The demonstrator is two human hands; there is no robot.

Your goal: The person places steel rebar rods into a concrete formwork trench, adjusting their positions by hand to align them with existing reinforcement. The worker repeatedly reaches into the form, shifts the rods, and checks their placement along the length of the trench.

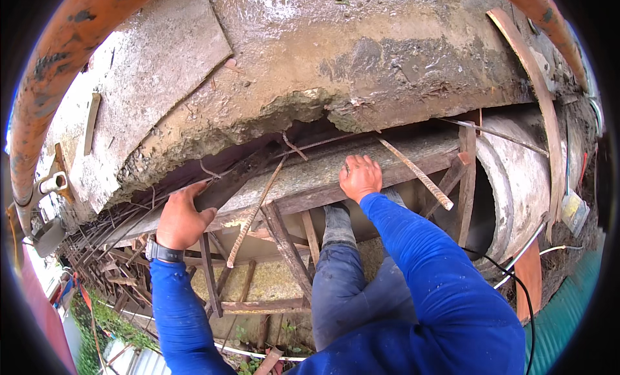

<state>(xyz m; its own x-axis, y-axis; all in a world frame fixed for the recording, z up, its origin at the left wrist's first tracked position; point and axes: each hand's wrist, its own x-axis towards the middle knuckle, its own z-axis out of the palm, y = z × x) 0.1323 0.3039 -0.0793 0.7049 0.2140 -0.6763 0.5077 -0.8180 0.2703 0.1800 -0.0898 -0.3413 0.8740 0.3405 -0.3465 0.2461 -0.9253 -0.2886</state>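
Observation:
My left hand (184,221), with a watch at its wrist, has its thumb and fingers around the near end of a dark wooden board (240,173). This board lies slanted in the gap under the broken concrete edge (258,122). Further right, my right hand (360,177) is curled closed on top of a long grey plank (303,181). Its fingertips are hidden, and I cannot see whether anything is in them. Between my hands a ribbed steel bar (257,210) crosses the plank. Another bar (416,175) sticks out to the right of my right hand.
Wooden props (289,251) stand under the plank, around my legs. A round concrete pipe (510,181) lies at right beside a curved wooden strip (539,104). Orange metal tubes (48,65) frame both sides. Thin rods (97,236) bunch at left; a black cable (516,278) hangs at right.

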